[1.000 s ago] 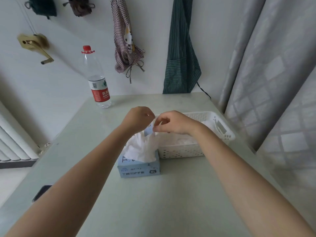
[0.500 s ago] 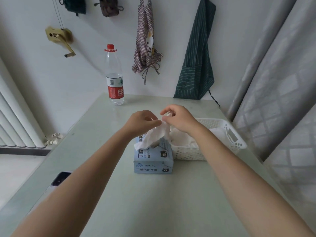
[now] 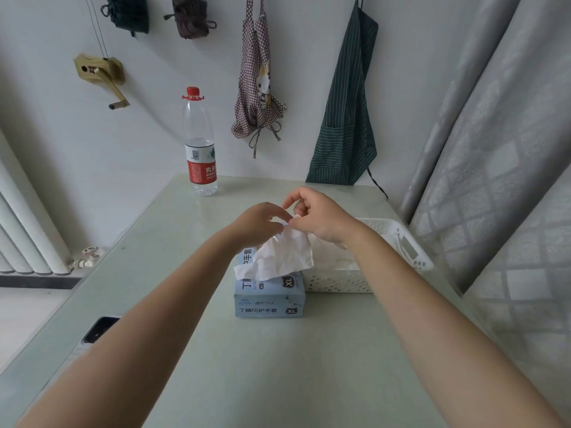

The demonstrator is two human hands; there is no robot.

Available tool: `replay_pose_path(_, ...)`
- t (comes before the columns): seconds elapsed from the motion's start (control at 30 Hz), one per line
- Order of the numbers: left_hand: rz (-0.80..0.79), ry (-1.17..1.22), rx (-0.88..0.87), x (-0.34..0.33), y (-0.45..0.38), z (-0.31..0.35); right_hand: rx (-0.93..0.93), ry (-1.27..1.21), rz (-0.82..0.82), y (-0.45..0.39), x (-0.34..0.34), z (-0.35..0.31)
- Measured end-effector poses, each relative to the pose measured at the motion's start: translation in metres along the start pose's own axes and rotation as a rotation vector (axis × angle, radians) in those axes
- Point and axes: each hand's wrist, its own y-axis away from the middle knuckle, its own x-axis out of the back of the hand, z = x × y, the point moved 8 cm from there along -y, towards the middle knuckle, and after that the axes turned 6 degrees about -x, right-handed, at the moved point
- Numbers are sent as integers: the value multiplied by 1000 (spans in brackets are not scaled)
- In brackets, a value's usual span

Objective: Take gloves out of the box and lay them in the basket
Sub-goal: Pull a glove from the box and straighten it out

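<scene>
Glove [image 3: 282, 254] white, crumpled, hanging over box [image 3: 269, 296], pinched at top edge by left hand [image 3: 259, 225] and right hand [image 3: 318, 216]. Likely light, limp, clingy; grip cuff edge. Basket [image 3: 401, 242] just beside box.

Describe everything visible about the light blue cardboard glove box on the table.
The light blue cardboard glove box is a low rectangular carton with dark printed characters and black XL badges on its front and top. It sits flat on the pale green table, close beside the white perforated plastic basket on its right. A crumpled white glove hangs over its top, pinched by the left hand and right hand; the opening is hidden.
</scene>
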Motion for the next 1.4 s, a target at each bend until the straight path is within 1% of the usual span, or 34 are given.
replay_pose_path(0.1,35,-52,-33,5,-2,0,-10,-39,22,2,4,5)
replay_pose_path(0.23,153,-38,-52,16,-3,0,-42,-48,57,4,10,11)
replay_pose_path(0.37,291,103,-41,32,1,4,-106,-75,114,5,19,17)
replay_pose_path(0.5,308,166,-115,41,7,20,-89,-220,253,8,38,12)
replay_pose_path(0.57,296,219,-144,43,9,26,-59,-309,313,10,48,6)
replay_pose_path(0.63,230,281,-140,38,9,29,-30,-378,339,13,53,-1)
replay_pose_path(0.77,57,168,-125,17,7,33,8,-315,376,19,59,-13)
replay_pose_path(0.87,37,195,-82,6,9,30,37,-282,401,23,62,-16)
replay_pose_path(0.97,2,345,-37,-2,11,25,41,-305,476,27,72,-13)
replay_pose_path(1.03,-21,416,27,-8,13,21,39,-313,543,29,82,-9)
replay_pose_path(1.13,3,600,113,-10,11,5,-1,-303,605,31,93,0)
replay_pose_path(1.2,23,716,150,-11,5,-4,-68,-293,602,28,96,16)
replay_pose_path(1.3,115,699,230,-8,-8,-13,-172,-277,561,18,96,47)
replay_pose_path(1.4,171,520,281,-6,-33,-13,-237,-305,545,8,98,81)
